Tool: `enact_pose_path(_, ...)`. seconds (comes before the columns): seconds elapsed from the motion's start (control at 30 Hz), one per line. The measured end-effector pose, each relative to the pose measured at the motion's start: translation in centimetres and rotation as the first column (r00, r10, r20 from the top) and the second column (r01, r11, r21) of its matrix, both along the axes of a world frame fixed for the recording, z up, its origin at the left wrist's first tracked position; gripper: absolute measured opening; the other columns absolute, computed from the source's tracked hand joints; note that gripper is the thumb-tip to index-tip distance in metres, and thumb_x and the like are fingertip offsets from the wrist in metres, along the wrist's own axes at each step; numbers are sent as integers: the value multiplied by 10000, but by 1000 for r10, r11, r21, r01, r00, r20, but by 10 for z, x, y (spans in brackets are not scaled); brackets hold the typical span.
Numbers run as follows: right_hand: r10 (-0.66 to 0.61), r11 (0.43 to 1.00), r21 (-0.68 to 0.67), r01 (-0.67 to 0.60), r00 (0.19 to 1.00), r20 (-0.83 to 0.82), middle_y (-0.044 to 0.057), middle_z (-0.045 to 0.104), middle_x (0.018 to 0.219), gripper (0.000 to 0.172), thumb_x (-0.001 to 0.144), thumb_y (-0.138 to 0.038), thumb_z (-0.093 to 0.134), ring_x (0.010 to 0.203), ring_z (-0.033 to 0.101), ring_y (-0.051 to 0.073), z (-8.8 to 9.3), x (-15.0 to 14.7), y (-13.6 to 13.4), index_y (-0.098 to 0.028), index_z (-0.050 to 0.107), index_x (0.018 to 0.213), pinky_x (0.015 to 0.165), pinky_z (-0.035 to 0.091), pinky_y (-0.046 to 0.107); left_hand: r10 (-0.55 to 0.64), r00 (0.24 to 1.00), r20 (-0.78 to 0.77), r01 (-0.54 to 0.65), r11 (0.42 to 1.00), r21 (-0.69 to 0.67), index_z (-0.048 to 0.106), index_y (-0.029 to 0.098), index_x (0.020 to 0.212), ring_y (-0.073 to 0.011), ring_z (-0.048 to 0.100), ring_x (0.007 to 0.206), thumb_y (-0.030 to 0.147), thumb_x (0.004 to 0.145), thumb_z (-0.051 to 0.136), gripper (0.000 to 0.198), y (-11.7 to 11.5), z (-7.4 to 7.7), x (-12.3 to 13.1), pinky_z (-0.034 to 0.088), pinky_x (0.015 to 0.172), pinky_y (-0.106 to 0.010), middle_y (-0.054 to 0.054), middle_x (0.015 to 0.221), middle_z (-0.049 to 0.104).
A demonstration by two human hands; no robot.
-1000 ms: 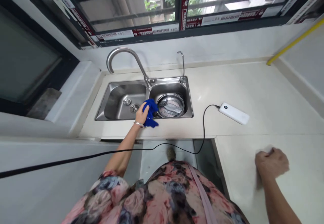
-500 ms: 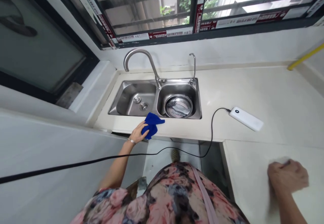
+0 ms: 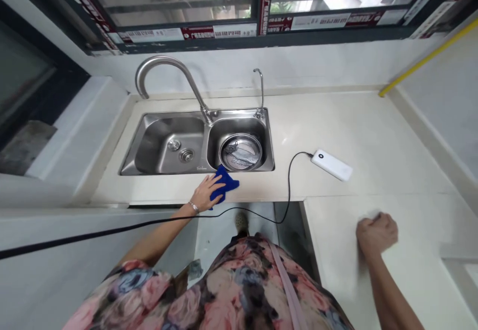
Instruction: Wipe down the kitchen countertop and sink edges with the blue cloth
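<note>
My left hand (image 3: 207, 193) lies on a blue cloth (image 3: 226, 179) at the counter's front strip, just before the sink, its fingers spread over the cloth and holding it against the surface. Behind it is a steel double sink (image 3: 206, 146). A round steel strainer basin (image 3: 252, 146) sits in the right bowl with a crumpled silvery item (image 3: 242, 157) inside. Far to the right, my right hand (image 3: 378, 233) is closed in a fist on the pale counter (image 3: 336, 240); whatever the fingers may enclose is hidden.
A white power bank (image 3: 331, 165) lies right of the sink, its black cable (image 3: 149, 223) running across in front of me. A large faucet (image 3: 186, 73) and a thin tap (image 3: 261, 88) rise behind the bowls. A yellow pipe (image 3: 429, 61) runs along the right wall.
The view has shifted to the right, so the counter and sink sit further left in it. My left hand has spread further over the cloth; my right fist remains on the counter.
</note>
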State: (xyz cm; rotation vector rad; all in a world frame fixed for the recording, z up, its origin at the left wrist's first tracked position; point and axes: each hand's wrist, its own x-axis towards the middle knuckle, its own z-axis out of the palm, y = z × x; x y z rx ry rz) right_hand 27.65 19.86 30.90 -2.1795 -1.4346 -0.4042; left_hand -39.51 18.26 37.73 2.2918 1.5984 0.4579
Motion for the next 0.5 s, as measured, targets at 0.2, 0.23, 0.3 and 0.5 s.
enact_pose_path(0.2,27,1000,0,-27,997,76,250,593,1366,587,812,-227,488,1298,554,414,-4,5,-3,-59,572,1369,1074,487,628,-233,972,36,233,972,-9,678,244,1373,-290,440,1518,357,986,580,415,35,3,64,283,1293,-577,-123,1599,513)
enact_pose_path(0.23,26,1000,3,-27,996,82,250,595,1363,585,811,-227,489,1291,559,413,-3,5,-3,-56,575,1364,1069,494,623,-258,965,56,258,966,0,684,247,1364,-290,439,1519,355,984,586,407,41,2,79,290,1292,-574,-115,1593,522)
enact_pose_path(0.3,10,1000,10,-11,996,89,247,608,1348,580,804,-229,488,1271,573,410,-2,3,-3,-52,589,1347,1055,508,609,-292,951,104,290,957,28,698,248,1341,-293,438,1519,351,980,597,388,55,0,109,310,1286,-563,-100,1573,548)
enact_pose_path(0.5,-45,999,24,43,996,78,230,637,1308,581,758,-206,491,1234,594,410,0,3,-1,-62,620,1305,1036,514,613,-304,930,205,291,952,94,714,239,1295,-264,568,1407,356,981,599,355,107,-5,176,383,1256,-525,-91,1500,621)
